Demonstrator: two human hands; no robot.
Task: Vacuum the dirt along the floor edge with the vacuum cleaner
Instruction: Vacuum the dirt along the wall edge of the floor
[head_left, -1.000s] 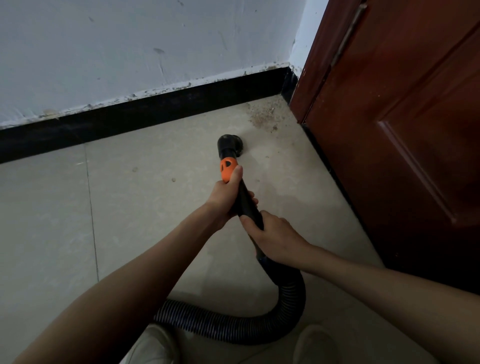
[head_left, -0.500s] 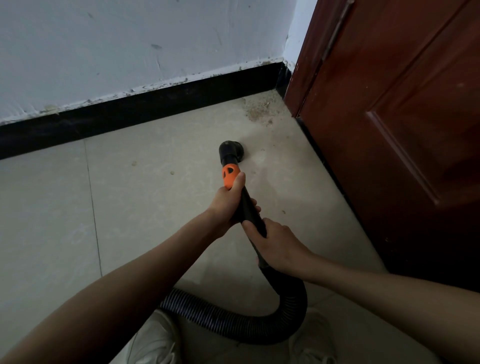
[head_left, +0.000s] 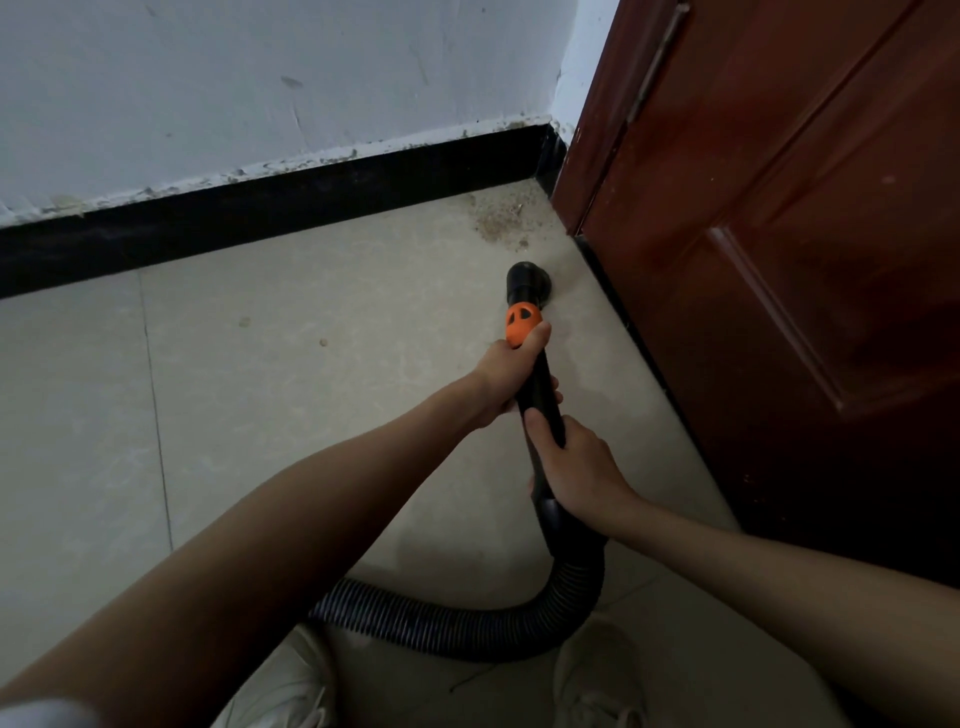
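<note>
A white wall (head_left: 208, 93) fills the upper left of the frame, with a black skirting board (head_left: 260, 208) running below it down to the pale tiled floor (head_left: 260, 389). At lower centre two light shoes (head_left: 291, 691) show. From there a black ribbed hose (head_left: 441, 629) curls along the floor and bends upward into a rigid black wand (head_left: 540, 395) — this ends in an orange collar (head_left: 523, 325) and a round black nozzle (head_left: 529, 283) set against the floor near the centre of the frame. The left hand (head_left: 506, 379) grips the wand just below the collar, fingers wrapped round it and thumb lying up against the orange. The right hand (head_left: 576, 467) grips the wand lower down, fingers curled round the tube. Just above the nozzle, in the corner, lies a patch of brown dirt (head_left: 501, 221) — close to the nozzle but not under it. A dark red-brown wooden door (head_left: 779, 260) takes up the right of the frame.
</note>
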